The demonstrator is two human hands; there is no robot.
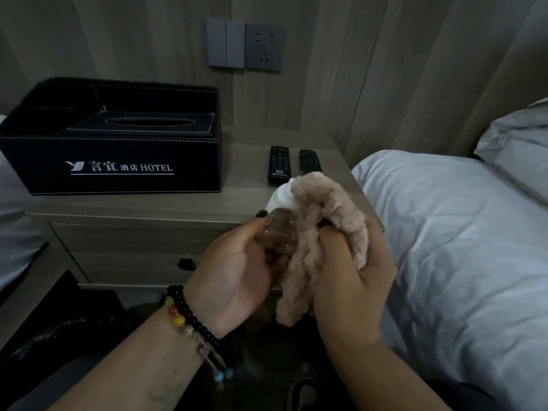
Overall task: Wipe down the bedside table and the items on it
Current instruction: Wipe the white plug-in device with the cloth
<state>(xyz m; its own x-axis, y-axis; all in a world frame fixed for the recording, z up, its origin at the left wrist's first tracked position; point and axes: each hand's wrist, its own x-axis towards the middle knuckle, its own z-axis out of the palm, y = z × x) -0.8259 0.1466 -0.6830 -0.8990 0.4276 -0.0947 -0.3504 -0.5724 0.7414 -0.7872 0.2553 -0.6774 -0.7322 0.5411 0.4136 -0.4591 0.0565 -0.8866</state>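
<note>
Here we grip a clear bottle (278,238) in our left hand (234,277) just in front of the bedside table (166,203). Our right hand (353,280) clutches a fluffy cloth (326,221) against it. Two remotes (280,164) lie on the table beside the tissue box (118,161).

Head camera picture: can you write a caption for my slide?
Left hand holds a small bottle while right hand rubs it with a cloth beside the bedside table.

A hotel bedroom. The black tissue box (118,143) is printed "HOTEL". It stands on a bedside worktop (166,203) beside a white-sheeted bed (459,232).
</note>
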